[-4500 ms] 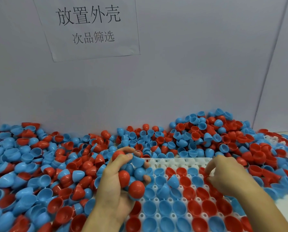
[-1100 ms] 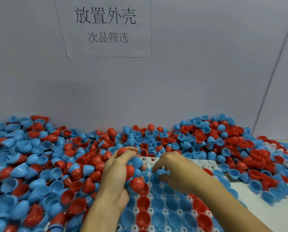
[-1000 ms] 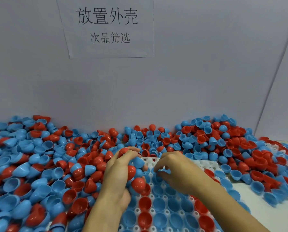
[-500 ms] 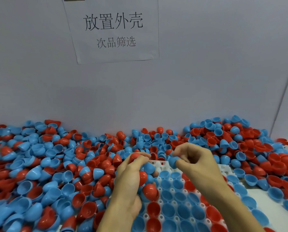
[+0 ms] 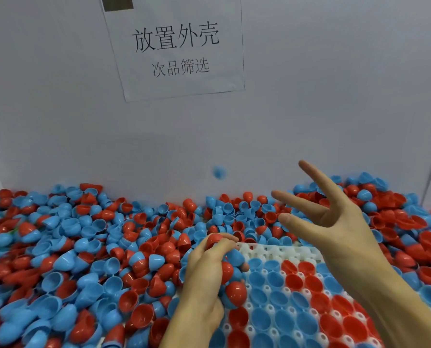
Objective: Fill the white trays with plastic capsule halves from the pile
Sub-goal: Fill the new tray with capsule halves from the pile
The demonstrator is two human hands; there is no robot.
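The white tray (image 5: 279, 249) lies nearest, at the bottom of the view. Most of its round pockets carry a red or blue capsule half, open side up; the far row of the tray shows bare white pockets.

Over the left edge of the tray, the left hand (image 5: 206, 280) is curled around a clutch of capsule halves (image 5: 230, 277), red and blue ones, with a red half pinched at the fingertips on top.

Over the right part of the tray, the right hand (image 5: 334, 222) is raised with its fingers spread straight and apart, pointing to the left and up. It holds nothing.

The pile (image 5: 84, 247) of loose red and blue halves surrounds the tray on the left, behind it and on the right, up to the wall (image 5: 58, 121).

Above the far side of the tray, one blue half (image 5: 219, 172) is in the air in front of the wall, blurred. Higher on the wall hangs a paper sign (image 5: 176, 49) with printed characters.
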